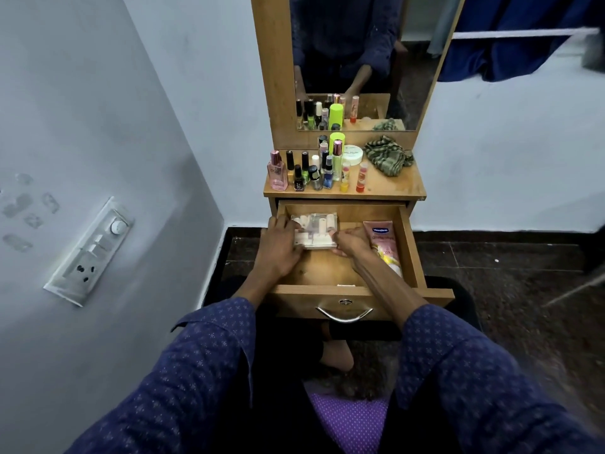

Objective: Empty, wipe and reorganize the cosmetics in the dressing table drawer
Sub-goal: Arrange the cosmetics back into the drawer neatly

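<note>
Centrally, the open drawer [411, 244] holds a clear plastic box [315, 231] of small tubes at its left and a pink lotion tube [383, 244] at its right. Left hand [281, 239] grips the box's left edge; right hand [352, 242] curls round its right edge. Bottles [314, 170] stand on the worktop [386, 188] above.

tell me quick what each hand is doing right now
Left hand: grips the left end of the clear plastic box of small white items.
Right hand: holds the same box's right end.
</note>
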Demonstrator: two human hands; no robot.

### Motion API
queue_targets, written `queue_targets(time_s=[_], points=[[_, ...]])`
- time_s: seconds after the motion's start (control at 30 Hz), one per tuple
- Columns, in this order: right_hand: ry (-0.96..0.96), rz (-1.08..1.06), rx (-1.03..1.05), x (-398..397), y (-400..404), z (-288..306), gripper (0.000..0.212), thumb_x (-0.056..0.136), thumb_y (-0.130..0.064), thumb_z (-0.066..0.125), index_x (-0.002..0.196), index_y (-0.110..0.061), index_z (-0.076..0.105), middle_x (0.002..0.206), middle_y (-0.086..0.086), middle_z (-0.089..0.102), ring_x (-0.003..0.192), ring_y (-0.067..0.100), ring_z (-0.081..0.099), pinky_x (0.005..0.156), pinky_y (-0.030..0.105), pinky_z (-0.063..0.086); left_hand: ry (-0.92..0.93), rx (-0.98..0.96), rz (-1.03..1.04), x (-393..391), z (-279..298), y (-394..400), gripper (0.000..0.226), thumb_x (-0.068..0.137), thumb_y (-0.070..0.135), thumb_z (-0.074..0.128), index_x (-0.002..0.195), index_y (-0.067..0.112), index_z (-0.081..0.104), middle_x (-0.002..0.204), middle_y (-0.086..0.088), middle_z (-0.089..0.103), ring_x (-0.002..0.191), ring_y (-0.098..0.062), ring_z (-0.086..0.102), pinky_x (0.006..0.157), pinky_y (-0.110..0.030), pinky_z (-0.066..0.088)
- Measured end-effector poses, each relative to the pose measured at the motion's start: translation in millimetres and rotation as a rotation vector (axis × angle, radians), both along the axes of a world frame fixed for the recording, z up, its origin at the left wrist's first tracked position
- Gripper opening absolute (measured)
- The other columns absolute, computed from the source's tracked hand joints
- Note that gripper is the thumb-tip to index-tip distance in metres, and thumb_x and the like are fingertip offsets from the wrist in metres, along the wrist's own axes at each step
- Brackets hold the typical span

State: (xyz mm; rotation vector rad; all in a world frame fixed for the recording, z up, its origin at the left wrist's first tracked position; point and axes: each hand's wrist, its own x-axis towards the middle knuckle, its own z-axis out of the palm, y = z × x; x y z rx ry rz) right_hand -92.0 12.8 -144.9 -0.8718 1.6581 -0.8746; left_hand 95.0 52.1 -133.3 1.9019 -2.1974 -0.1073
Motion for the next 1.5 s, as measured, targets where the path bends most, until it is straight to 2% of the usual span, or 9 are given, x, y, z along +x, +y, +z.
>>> queue_targets(time_s=[0.17, 0.33, 0.5, 0.63, 0.77, 0.9, 1.17, 1.37, 1.5], points=[[-0.109, 0.042, -0.071, 3, 10, 7, 0.023, 0.092, -0.007, 0.077, 0.087, -0.016, 0.057, 0.109, 0.013, 0.070, 0.102, 0.026, 0.073, 0.050, 0.020, 0.059, -0.030, 0.000, -0.019, -1, -1, 1, 0.043, 0.093, 0.036, 0.071, 0.133, 0.022, 0.065, 0.139, -0.005, 0.052, 0.127, -0.027, 0.041, 0.098, -0.046, 0.043], [-0.057, 0.125, -0.170, -4, 10, -1, 0.024, 0.086, 0.001, 0.081, 0.092, -0.009, 0.061, 0.111, 0.018, 0.073, 0.086, 0.021, 0.073, 0.054, 0.024, 0.061, -0.040, 0.008, -0.010, -3, -1, 2, 0.039, 0.094, 0.034, 0.068, 0.131, 0.023, 0.067, 0.141, -0.005, 0.053, 0.129, -0.029, 0.041, 0.099, -0.048, 0.043], [0.245, 0.260, -0.244, -6, 11, -7, 0.030, 0.074, -0.014, 0.092, 0.086, -0.017, 0.064, 0.087, 0.007, 0.075, 0.083, 0.029, 0.075, 0.074, 0.050, 0.064, -0.056, 0.019, -0.001, -4, 1, 4, 0.037, 0.094, 0.033, 0.067, 0.130, 0.021, 0.068, 0.142, -0.005, 0.052, 0.129, -0.029, 0.040, 0.100, -0.049, 0.043], [0.466, 0.339, -0.315, -5, 16, -1, 0.026, 0.072, -0.021, 0.091, 0.092, -0.017, 0.074, 0.090, -0.004, 0.074, 0.081, 0.016, 0.069, 0.076, 0.030, 0.057, -0.067, 0.024, -0.001, -6, 2, 5, 0.038, 0.094, 0.030, 0.065, 0.131, 0.020, 0.068, 0.140, -0.005, 0.053, 0.128, -0.029, 0.039, 0.098, -0.047, 0.041], [0.649, 0.390, -0.291, -6, 14, -7, 0.034, 0.070, -0.041, 0.087, 0.094, -0.018, 0.080, 0.097, 0.003, 0.076, 0.082, 0.019, 0.071, 0.076, 0.034, 0.061, -0.069, 0.037, 0.001, -6, 2, 5, 0.040, 0.092, 0.027, 0.065, 0.131, 0.020, 0.070, 0.139, -0.004, 0.054, 0.128, -0.028, 0.038, 0.098, -0.047, 0.040], [0.712, 0.490, -0.267, -5, 19, -2, 0.030, 0.081, -0.032, 0.083, 0.103, -0.011, 0.080, 0.109, 0.011, 0.073, 0.088, 0.027, 0.070, 0.068, 0.026, 0.050, -0.082, 0.039, 0.005, -6, 2, 5, 0.039, 0.090, 0.024, 0.064, 0.129, 0.020, 0.072, 0.137, -0.004, 0.054, 0.127, -0.029, 0.038, 0.099, -0.048, 0.041], [0.806, 0.557, -0.268, -7, 22, -2, 0.029, 0.095, -0.026, 0.071, 0.118, -0.008, 0.075, 0.132, 0.015, 0.056, 0.105, 0.031, 0.064, 0.075, 0.028, 0.040, -0.080, 0.045, -0.005, -7, 1, 6, 0.041, 0.090, 0.023, 0.064, 0.130, 0.021, 0.071, 0.139, -0.003, 0.053, 0.128, -0.028, 0.036, 0.099, -0.046, 0.038], [0.834, 0.442, -0.336, -2, 27, 9, 0.031, 0.094, -0.034, 0.069, 0.073, -0.011, 0.066, 0.103, 0.015, 0.067, 0.078, 0.029, 0.062, 0.065, 0.031, 0.043, 0.051, 0.037, -0.008, -5, 7, 7, 0.036, 0.096, 0.024, 0.060, 0.130, 0.019, 0.069, 0.137, -0.005, 0.056, 0.129, -0.029, 0.042, 0.102, -0.047, 0.042], [0.801, 0.379, -0.431, -3, 29, 33, 0.017, 0.094, -0.027, 0.069, 0.091, -0.013, 0.079, 0.091, 0.002, 0.076, 0.078, 0.020, 0.069, 0.071, 0.034, 0.057, 0.175, -0.121, -0.036, 0, 21, 9, 0.026, 0.101, 0.024, 0.055, 0.121, 0.016, 0.071, 0.124, -0.003, 0.063, 0.114, -0.023, 0.058, 0.095, -0.042, 0.052]])
